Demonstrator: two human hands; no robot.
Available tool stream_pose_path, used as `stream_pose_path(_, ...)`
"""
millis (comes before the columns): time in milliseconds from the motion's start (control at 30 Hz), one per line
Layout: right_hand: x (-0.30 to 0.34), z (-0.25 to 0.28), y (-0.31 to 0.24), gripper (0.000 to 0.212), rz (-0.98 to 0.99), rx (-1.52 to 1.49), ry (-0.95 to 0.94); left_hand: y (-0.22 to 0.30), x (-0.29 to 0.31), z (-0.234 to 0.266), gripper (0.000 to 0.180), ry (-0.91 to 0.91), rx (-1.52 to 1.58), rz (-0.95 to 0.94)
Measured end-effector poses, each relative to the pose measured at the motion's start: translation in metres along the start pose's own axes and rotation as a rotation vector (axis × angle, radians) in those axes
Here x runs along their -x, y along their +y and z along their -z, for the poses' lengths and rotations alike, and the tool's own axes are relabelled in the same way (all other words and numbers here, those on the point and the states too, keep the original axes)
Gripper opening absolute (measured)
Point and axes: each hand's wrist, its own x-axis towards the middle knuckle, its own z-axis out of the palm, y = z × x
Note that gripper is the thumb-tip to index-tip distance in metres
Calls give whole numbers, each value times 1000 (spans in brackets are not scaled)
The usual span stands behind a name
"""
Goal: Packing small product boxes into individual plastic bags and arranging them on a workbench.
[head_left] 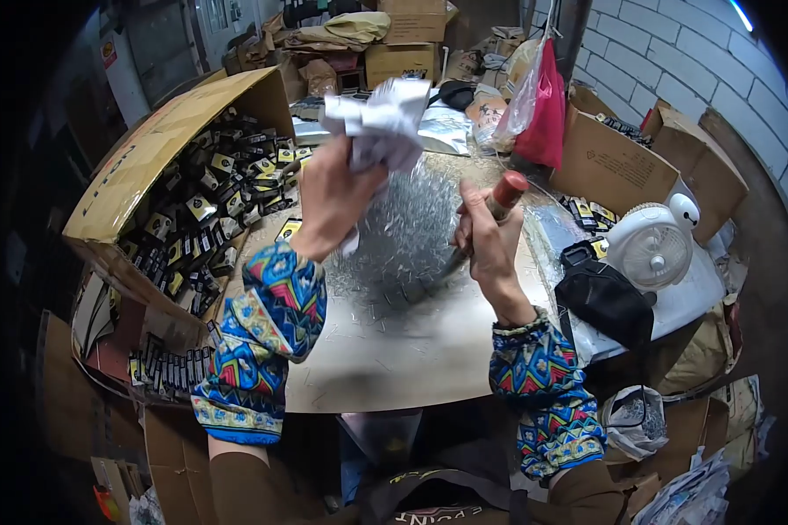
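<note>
Left hand (334, 199) clamped on white wad (382, 122), left of metal pile (411, 219); right hand (492, 241) clamped on slanted red-ended tool (509, 189), right of it.

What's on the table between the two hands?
A heap of thin, shiny pieces lies on the table, thinning out toward the near side. Whatever lies under the heap is covered; the left hand blocks the view behind it.

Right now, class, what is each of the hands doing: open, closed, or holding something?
Left hand: closed, holding a crumpled white bundle.
Right hand: closed, holding a red-ended handle.
</note>
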Motion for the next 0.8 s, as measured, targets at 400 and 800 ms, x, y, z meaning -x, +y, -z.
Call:
stream_pose_path(400,-68,-69,-51,30,500,-443,146,48,-87,73,46,280,-178,-145)
stream_pose_path(800,-100,-79,-81,30,801,-143,-125,-38,-114,94,29,235,-500,-289)
